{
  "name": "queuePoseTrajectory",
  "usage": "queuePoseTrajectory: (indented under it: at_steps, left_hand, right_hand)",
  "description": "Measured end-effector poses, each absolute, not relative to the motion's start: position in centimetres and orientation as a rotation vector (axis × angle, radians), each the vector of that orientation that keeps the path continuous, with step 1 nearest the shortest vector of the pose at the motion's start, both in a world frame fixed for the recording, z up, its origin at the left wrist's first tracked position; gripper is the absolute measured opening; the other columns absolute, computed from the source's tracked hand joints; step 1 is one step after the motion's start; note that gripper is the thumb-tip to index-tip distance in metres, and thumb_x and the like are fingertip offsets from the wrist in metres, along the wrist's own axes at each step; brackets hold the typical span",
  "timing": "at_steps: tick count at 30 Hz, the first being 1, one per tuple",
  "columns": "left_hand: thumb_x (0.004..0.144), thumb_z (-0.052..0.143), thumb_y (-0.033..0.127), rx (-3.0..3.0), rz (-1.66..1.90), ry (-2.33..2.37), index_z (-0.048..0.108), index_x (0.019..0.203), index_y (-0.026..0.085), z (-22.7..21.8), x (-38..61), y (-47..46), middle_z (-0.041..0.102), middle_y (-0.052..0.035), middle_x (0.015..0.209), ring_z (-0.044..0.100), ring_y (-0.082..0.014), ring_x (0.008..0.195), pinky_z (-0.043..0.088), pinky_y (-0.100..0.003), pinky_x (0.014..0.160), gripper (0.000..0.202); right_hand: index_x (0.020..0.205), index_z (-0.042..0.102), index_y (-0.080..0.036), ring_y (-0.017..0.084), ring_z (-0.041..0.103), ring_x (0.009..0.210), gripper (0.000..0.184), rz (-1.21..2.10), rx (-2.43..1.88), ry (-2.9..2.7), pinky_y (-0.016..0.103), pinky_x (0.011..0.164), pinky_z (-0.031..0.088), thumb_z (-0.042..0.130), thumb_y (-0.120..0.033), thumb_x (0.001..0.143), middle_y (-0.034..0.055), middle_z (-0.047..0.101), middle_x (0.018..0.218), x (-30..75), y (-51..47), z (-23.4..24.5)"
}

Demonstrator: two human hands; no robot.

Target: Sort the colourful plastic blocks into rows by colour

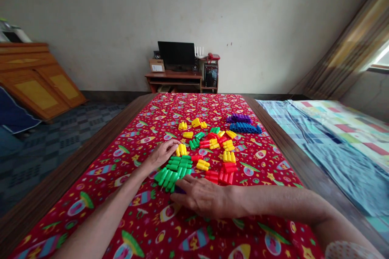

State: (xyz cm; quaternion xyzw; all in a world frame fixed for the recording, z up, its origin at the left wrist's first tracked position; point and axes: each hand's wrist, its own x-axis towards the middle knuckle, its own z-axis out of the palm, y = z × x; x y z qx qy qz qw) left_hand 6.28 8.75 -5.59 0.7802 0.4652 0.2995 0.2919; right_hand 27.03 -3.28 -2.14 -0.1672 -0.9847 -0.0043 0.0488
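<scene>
My left hand (162, 153) reaches over the cloth, its fingertips closed at the edge of a yellow block (181, 149) made of joined bullet-shaped tubes. Nearer me, my right hand (203, 196) is bent around a dark purple piece (180, 190), mostly hidden between thumb and fingers. Its fingers also touch the lower end of a row of green blocks (167, 178). More green blocks (179, 163) lie between the two hands. Red blocks (225, 174) sit just beyond my right wrist, with a yellow block (202, 165) beside them.
Loose yellow, green and red blocks (213, 143) are scattered farther out. A blue row (244, 128) and a purple row (240, 118) lie at the far right. The red patterned cloth (188, 234) covers the table. Beyond stand a desk with a monitor (176, 54) and, right, a bed (349, 137).
</scene>
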Motion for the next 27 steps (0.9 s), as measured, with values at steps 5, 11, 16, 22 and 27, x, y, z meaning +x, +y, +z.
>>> queuePoseTrajectory:
  at_steps: [5,11,16,22,27]
  left_hand:
    - [0.084,0.043,0.047,2.088,0.791,1.246,0.066,0.096,0.017,-5.4,6.3,8.8,0.068,-0.0018,0.073,0.059,-0.0158,0.061,0.048,-0.025,0.056,0.039]
    - [0.084,0.043,0.049,2.109,0.789,1.264,0.065,0.096,0.017,-5.8,6.1,9.2,0.07,-0.0031,0.075,0.062,-0.0176,0.064,0.049,-0.026,0.059,0.04]
    - [0.084,0.042,0.049,2.127,0.78,1.266,0.064,0.093,0.017,-5.8,6.0,9.2,0.07,-0.0038,0.076,0.063,-0.0189,0.068,0.05,-0.027,0.063,0.04]
    - [0.084,0.045,0.05,2.095,0.796,1.267,0.062,0.093,0.017,-5.8,6.1,9.2,0.071,-0.0034,0.078,0.063,-0.0183,0.067,0.049,-0.026,0.061,0.039]
    - [0.085,0.043,0.049,2.119,0.774,1.276,0.064,0.094,0.017,-6.1,6.0,9.3,0.07,-0.0026,0.077,0.061,-0.0172,0.066,0.047,-0.025,0.06,0.04]
  right_hand:
    - [0.108,0.054,-0.012,0.021,0.059,0.077,0.019,0.022,-0.57,-3.057,0.031,0.058,0.048,0.044,-0.018,0.093,0.012,0.062,0.092,25.9,-2.9,-2.1]
    - [0.101,0.059,-0.011,0.019,0.06,0.077,0.025,0.245,-0.521,-3.038,0.03,0.065,0.048,0.058,-0.032,0.088,0.0098,0.066,0.086,26.7,-1.6,-0.5]
    - [0.112,0.061,-0.015,0.014,0.061,0.093,0.024,0.271,-0.761,-2.601,0.025,0.079,0.046,0.052,-0.025,0.092,0.0083,0.068,0.105,34.2,4.3,3.0]
    - [0.124,0.061,-0.012,0.019,0.067,0.086,0.045,-0.151,-1.588,-2.303,0.027,0.076,0.047,0.062,-0.018,0.08,0.0106,0.072,0.1,45.6,14.1,4.5]
    - [0.125,0.062,-0.012,0.021,0.067,0.09,0.047,-0.215,-1.758,-2.408,0.026,0.077,0.048,0.065,-0.017,0.078,0.0119,0.072,0.103,49.4,18.2,2.9]
